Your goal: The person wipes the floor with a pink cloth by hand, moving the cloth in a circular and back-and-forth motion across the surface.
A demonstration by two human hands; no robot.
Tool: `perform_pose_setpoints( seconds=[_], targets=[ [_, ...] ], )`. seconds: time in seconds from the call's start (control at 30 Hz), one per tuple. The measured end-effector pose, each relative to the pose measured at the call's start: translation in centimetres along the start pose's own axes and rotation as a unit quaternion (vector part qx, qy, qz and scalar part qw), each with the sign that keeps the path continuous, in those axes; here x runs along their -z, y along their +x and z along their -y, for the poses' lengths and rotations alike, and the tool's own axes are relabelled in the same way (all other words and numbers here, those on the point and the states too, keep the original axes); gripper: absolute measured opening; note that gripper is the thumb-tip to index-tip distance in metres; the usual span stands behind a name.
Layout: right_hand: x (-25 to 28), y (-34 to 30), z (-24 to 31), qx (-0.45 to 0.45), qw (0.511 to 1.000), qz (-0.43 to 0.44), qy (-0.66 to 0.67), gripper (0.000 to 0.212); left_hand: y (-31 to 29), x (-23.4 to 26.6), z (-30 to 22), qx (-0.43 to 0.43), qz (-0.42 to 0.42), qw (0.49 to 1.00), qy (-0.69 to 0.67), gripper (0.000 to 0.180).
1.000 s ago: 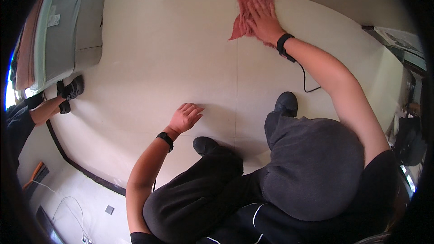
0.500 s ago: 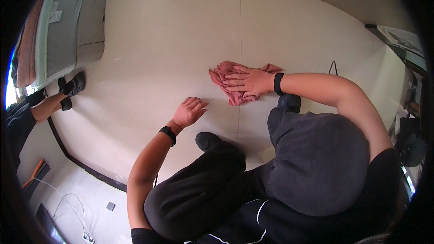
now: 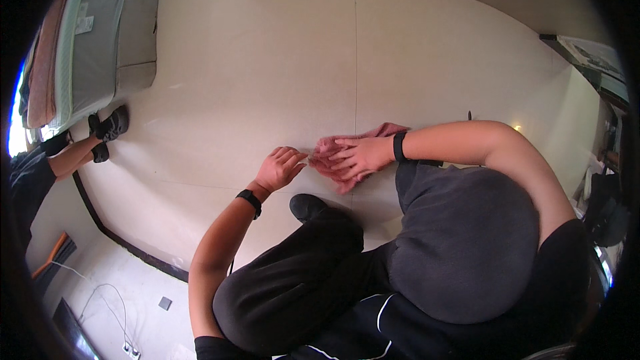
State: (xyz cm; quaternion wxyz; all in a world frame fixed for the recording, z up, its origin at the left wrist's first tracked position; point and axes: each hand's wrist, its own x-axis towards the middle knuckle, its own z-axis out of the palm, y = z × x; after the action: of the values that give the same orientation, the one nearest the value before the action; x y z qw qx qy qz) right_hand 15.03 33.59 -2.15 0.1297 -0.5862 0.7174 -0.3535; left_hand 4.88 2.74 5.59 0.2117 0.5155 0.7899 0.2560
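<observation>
On the pale floor (image 3: 253,73), close in front of the person's feet, lies a crumpled pink cloth (image 3: 323,151). The right hand (image 3: 365,155) rests on top of it, with the palm down and the fingers spread, not closed in a grip. The left hand (image 3: 279,168) is just beside the left edge of the cloth, its fingers bent; I cannot tell if the fingertips touch it or pinch something. So the two hands are near each other, but not joined. Each wrist wears a black band (image 3: 251,203). Nearer to the body are a dark shoe (image 3: 307,207) and the bent knees in dark trousers (image 3: 463,247). Farther to the left, another person's black shoe (image 3: 115,124) stands near a grey bed (image 3: 100,47).
</observation>
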Motion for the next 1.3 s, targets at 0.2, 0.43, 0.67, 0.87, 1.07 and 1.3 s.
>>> perform_pose_setpoints(
  seconds=[0.2, 0.43, 0.67, 0.87, 1.07, 1.3],
  targets=[
    [1.3, -1.6, -0.9, -0.033, 0.999, -0.018, -0.023, 0.05, 0.2, -0.5, 0.3, -0.001, -0.01, 1.0, -0.003, 0.026],
    [14.0, -3.8, -8.0, -0.335, 0.892, -0.021, -0.303, 0.059, 0.4, -0.1, 0.3, -0.002, -0.016, 1.0, -0.007, 0.024],
    [19.2, -9.9, -14.1, -0.522, 0.78, -0.097, -0.332, 0.061, -0.6, -0.2, 0.1, 0.002, -0.023, 1.0, 0.009, 0.026],
    [16.9, -9.5, -13.8, -0.584, 0.722, -0.156, -0.338, 0.065, -1.1, -0.4, -0.4, 0.013, -0.007, 1.0, 0.01, 0.025],
    [15.5, -9.8, -13.2, -0.64, 0.655, -0.232, -0.328, 0.071, -0.7, 0.1, 0.1, 0.004, -0.018, 1.0, 0.003, 0.024],
    [16.2, -10.9, -14.0, -0.672, 0.605, -0.247, -0.348, 0.073, -0.4, 0.2, 0.3, -0.003, -0.019, 1.0, -0.012, 0.018]
  ],
)
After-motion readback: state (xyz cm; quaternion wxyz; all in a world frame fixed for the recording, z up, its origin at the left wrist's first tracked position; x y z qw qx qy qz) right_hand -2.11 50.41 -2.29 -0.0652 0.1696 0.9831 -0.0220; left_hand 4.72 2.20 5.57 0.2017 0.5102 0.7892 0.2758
